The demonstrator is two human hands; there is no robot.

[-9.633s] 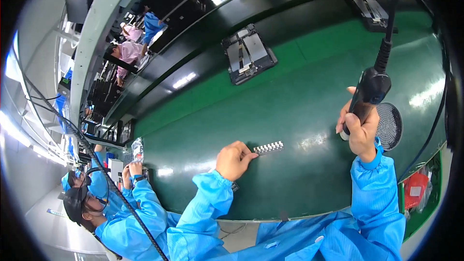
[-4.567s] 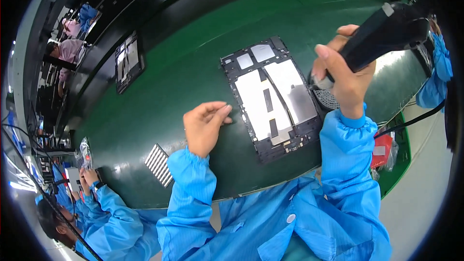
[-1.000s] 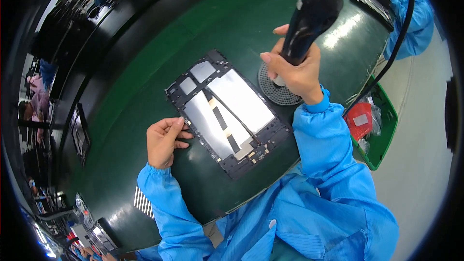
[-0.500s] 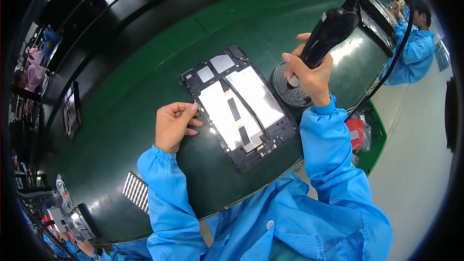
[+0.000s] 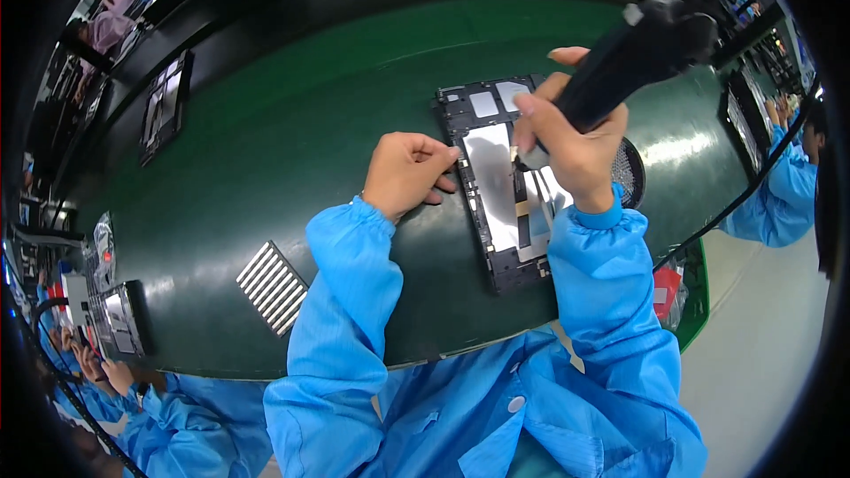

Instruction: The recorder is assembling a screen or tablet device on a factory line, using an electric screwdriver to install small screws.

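Right hand point(image 5: 574, 146) wrapped around the electric screwdriver point(image 5: 633, 57), tip probably on the opened tablet point(image 5: 506, 186) lying on the green belt point(image 5: 283, 150). Left hand point(image 5: 405, 173), fingers curled, braces its edge; keep the driver vertical.

Right hand point(image 5: 575, 155) presses a black screwdriver point(image 5: 633, 53) onto an open tablet point(image 5: 505, 186).

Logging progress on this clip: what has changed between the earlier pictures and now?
The right hand has brought the black electric screwdriver from the round dark mesh dish over onto the opened black tablet back with silver panels, tip down on its middle. The left hand has closed in to the tablet's left edge. Unchanged: the screwdriver grip, the green mat, the ribbed silver strip.
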